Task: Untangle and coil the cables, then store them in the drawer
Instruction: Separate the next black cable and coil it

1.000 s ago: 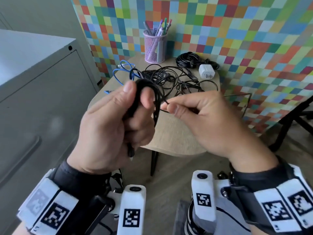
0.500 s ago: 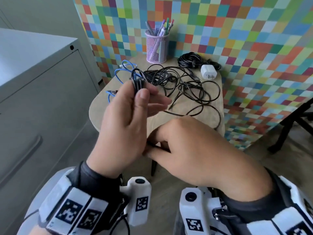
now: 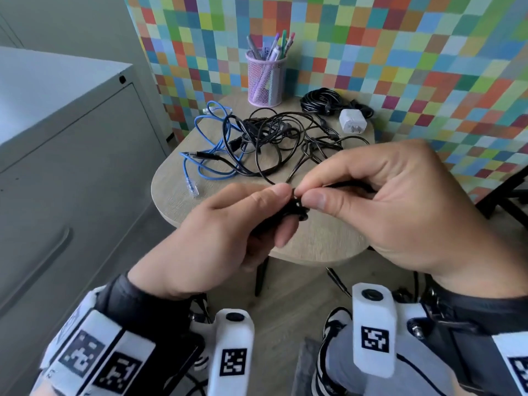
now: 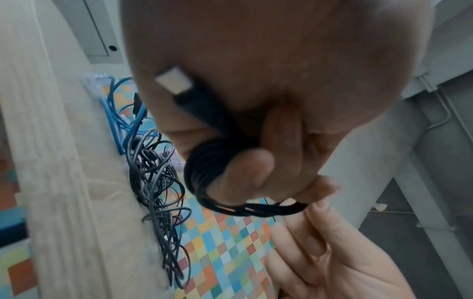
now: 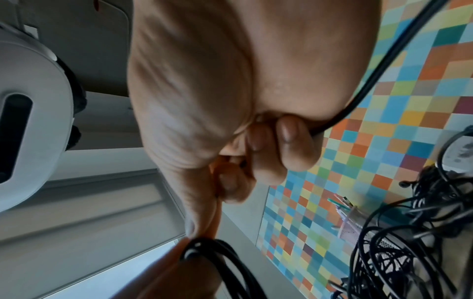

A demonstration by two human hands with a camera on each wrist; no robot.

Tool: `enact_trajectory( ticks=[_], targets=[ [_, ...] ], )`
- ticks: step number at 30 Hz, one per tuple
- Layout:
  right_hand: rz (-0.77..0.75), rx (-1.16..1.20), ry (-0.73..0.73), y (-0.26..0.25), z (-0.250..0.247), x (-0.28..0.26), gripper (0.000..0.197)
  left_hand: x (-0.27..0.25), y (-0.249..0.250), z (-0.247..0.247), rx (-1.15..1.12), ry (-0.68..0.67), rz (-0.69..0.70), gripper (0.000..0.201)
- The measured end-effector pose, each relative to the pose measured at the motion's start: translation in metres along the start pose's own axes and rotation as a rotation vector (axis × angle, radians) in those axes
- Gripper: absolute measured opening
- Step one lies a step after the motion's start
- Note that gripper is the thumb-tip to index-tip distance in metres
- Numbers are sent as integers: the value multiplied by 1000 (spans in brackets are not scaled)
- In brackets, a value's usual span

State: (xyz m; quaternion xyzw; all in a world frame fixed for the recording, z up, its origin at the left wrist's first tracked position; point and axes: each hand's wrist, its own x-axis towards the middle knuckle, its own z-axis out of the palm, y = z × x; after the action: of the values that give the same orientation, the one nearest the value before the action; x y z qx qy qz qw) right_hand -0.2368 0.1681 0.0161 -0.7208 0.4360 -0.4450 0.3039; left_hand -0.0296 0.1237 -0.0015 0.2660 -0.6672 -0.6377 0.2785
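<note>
My left hand [image 3: 228, 232] grips a small coil of black cable [image 3: 294, 210] in front of the table; in the left wrist view the coil [image 4: 204, 174] wraps round my fingers and its silver USB plug [image 4: 174, 82] lies against the palm. My right hand [image 3: 380, 207] pinches the same cable at the coil with thumb and forefinger, and a loose strand [image 5: 371, 81] runs across its palm. A tangle of black cables [image 3: 280, 141] and a blue network cable [image 3: 211, 155] lie on the round wooden table [image 3: 323, 238]. No open drawer shows.
A pink mesh pen cup [image 3: 265, 78], a coiled black cable bundle [image 3: 323, 102] and a white charger [image 3: 353, 121] stand at the table's back. A grey metal cabinet [image 3: 71, 167] with a handle fills the left. A checked wall is behind; a dark chair leg [image 3: 503, 192] is at right.
The left hand, raised upright with the coil half a second ago, has lowered and tipped forward. The right hand has come up from below it and now pinches the cable at the coil.
</note>
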Motion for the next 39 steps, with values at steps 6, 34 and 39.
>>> enact_trajectory(
  ticks=[6, 34, 39],
  targets=[
    [-26, -34, 189, 15, 1, 5, 18, -1, -1, 3, -303, 9, 122, 29],
    [142, -642, -84, -21, 36, 3, 10, 10, -18, -1, 795, 418, 197, 32],
    [119, -493, 81, -13, 7, 0, 28, 6, -8, 1, 493, 125, 19, 58]
  ],
)
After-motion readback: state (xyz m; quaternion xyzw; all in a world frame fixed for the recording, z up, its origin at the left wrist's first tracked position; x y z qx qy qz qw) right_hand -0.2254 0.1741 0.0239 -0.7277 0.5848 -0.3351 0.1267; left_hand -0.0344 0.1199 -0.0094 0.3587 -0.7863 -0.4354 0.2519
